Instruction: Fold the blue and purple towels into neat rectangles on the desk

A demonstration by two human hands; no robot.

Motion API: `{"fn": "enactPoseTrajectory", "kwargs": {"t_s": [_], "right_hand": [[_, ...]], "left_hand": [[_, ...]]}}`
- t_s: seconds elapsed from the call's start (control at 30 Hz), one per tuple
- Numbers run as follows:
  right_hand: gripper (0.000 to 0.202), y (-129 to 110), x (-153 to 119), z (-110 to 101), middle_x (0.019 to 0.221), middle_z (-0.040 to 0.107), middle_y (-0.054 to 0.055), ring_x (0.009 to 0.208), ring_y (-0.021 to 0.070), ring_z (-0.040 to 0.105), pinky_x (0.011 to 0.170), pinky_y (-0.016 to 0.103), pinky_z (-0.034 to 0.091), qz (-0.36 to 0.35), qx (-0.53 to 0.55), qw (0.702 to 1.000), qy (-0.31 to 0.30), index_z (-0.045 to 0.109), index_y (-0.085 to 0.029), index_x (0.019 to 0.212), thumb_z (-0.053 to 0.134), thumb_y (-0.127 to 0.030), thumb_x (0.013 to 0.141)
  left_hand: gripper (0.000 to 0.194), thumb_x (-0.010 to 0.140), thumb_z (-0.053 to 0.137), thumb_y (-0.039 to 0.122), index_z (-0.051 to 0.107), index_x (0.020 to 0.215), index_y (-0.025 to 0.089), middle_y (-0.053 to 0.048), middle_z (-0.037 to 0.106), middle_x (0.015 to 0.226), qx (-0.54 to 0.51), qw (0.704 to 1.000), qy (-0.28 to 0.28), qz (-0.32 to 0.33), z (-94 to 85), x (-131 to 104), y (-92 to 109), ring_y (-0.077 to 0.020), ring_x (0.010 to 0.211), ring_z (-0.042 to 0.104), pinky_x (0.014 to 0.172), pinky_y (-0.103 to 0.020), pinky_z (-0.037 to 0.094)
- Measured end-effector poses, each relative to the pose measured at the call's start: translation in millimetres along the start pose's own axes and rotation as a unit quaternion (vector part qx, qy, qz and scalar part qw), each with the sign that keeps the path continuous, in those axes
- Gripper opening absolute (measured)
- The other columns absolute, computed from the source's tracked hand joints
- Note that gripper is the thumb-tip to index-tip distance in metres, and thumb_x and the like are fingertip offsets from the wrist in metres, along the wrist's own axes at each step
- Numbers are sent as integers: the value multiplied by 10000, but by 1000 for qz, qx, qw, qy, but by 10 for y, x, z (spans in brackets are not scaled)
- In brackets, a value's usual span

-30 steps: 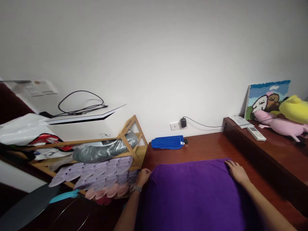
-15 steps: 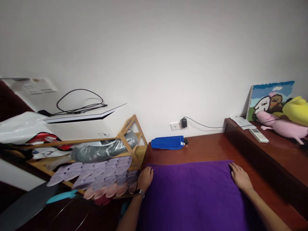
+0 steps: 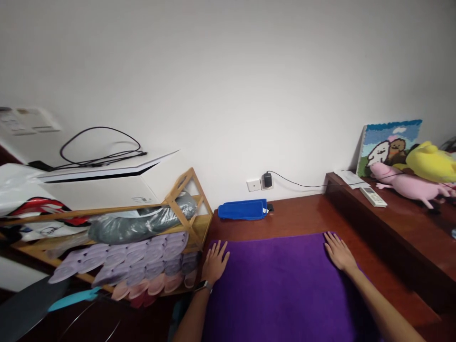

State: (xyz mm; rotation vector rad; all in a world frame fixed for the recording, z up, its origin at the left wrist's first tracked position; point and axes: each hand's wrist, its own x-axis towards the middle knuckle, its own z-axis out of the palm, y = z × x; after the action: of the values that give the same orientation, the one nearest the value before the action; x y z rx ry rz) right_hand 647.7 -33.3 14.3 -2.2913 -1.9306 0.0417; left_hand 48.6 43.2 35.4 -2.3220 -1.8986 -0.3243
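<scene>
A purple cloth lies spread over the reddish-brown wooden surface. My left hand, with a watch on the wrist, rests palm down at the cloth's far left corner, fingers spread. At the far right corner my right hand lies flat on the cloth, fingers stretched out. Neither hand grips anything. Beyond the cloth's far edge, a folded blue fabric item lies against the wall. The near part of the cloth runs out of view.
On the left stands a wooden rack with lilac and pink slippers and a white box. The raised ledge on the right bears a remote and a pink plush toy. A black charger plugs into the wall.
My fingers have spread out flat on the cloth's corners, where they were closer together before. The view has turned slightly right. The cloth's far edge looks smoother.
</scene>
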Motion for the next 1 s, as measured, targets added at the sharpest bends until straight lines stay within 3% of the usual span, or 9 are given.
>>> {"fn": "enactPoseTrajectory", "kwargs": {"t_s": [0.2,0.3,0.4,0.57,0.63,0.7,0.77,0.83,1.0], "right_hand": [[682,15,-6,-11,1673,383,77,1557,276,315,1263,504,254,32,-19,999,-19,404,-175,1607,208,-442,1010],[654,-301,29,-204,1642,435,114,1535,291,356,1259,498,257,34,-24,999,10,453,-130,1576,253,-367,999],[631,-1062,24,-378,1647,424,127,1536,278,353,1264,467,254,-44,22,998,42,450,-122,1576,267,-343,1014],[607,-2706,-151,-292,1693,341,37,1575,246,269,1286,461,208,-211,120,969,-35,369,-228,1625,286,-398,1048],[600,-3163,-208,-180,1702,318,23,1583,252,243,1291,481,182,-243,140,957,-70,362,-260,1626,274,-440,1060],[599,-3396,-215,-86,1710,293,19,1592,258,214,1295,504,143,-249,147,953,-89,363,-280,1624,261,-469,1066],[603,-3398,-173,-34,1718,268,22,1598,251,191,1297,505,117,-239,143,956,-94,351,-287,1628,253,-482,1067],[617,-3188,-99,-27,1722,253,25,1601,241,179,1296,489,115,-217,128,963,-92,326,-284,1638,247,-500,1065],[692,-1979,114,-106,1731,221,41,1606,246,151,1297,460,104,-91,46,991,-85,253,-218,1661,221,-545,1052]], "left_hand": [[588,1032,417,512,518,1540,234,-138,489,1609,43,998,2,-42,-19,-242,-72,-358,1482,447,1200,-549,361],[570,1043,401,470,542,1521,193,-150,521,1583,38,999,17,-33,-122,-230,-71,-331,1482,453,1220,-516,349],[548,1046,401,436,534,1527,207,-131,478,1619,23,1000,13,-3,-173,-143,-42,-305,1513,409,1244,-496,317],[568,1045,414,471,474,1569,259,-112,421,1655,14,999,-12,-35,-110,-113,11,-326,1525,386,1241,-522,309],[577,1047,405,484,457,1579,266,-111,402,1665,19,999,-11,-46,-86,-148,5,-335,1529,377,1246,-527,294],[586,1047,398,504,449,1583,274,-108,391,1671,21,998,-17,-51,-82,-176,-16,-342,1535,363,1248,-530,283],[599,1043,396,529,442,1587,284,-101,382,1677,20,998,-24,-56,-95,-182,-38,-347,1544,344,1250,-532,273],[606,1037,401,544,435,1590,297,-90,375,1682,19,997,-31,-63,-114,-168,-49,-350,1552,325,1252,-534,265],[612,1032,418,524,420,1598,291,-92,370,1685,20,997,-36,-72,-138,-112,-33,-352,1558,309,1260,-532,239]]}}
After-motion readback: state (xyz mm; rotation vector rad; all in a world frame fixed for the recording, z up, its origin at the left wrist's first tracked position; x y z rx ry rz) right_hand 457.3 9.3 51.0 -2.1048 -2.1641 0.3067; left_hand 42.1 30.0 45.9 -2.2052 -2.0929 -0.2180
